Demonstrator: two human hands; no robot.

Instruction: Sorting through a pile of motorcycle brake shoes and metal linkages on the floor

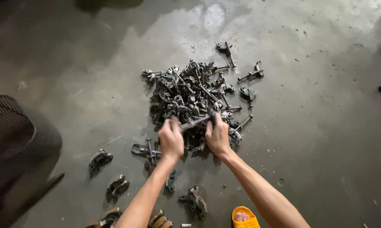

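both the left hand (171, 140) and the right hand (218, 136) are closed around one dark, greasy metal rod part (195, 123), held level just above the near edge of a heap of similar grimy metal parts (190, 90) on the grey concrete floor (317, 126). curved brown brake-shoe pieces (118, 185) lie near the left forearm, and an orange slipper (245, 218) sits by the right one.

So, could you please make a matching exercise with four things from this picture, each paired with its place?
Things:
1. large heap of dark metal parts
2. orange rubber slipper
3. black mesh object
4. long thin metal rod

Places:
A. left edge of the picture
B. between left hand and right hand
C. middle of the grey concrete floor
D. bottom edge, right of the arms

Pairs: 1-C, 2-D, 3-A, 4-B
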